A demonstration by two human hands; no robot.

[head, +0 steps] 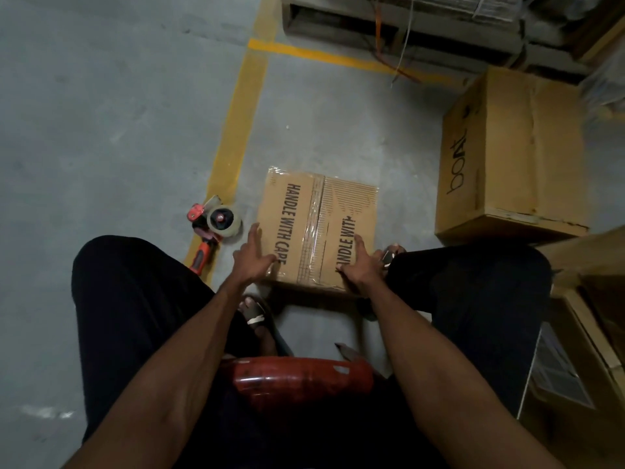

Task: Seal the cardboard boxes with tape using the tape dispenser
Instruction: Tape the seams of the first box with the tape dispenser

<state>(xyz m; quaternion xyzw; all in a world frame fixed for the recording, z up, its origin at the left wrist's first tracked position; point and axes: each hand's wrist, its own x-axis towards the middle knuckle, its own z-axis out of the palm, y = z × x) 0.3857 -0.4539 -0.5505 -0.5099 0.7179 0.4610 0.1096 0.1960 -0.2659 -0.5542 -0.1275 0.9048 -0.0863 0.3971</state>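
A small cardboard box printed "HANDLE WITH CARE" sits on the grey floor between my knees. Clear tape runs along its middle seam. My left hand lies with straight fingers on the box's near left corner. My right hand rests flat on the near right part of the lid. The red tape dispenser with its roll lies on the floor to the left of the box, held by neither hand.
A larger brown box marked "boat" stands at the right. More cartons crowd the right edge. Pallet racking fills the far side. Yellow floor lines run left of the box. A red stool is under me.
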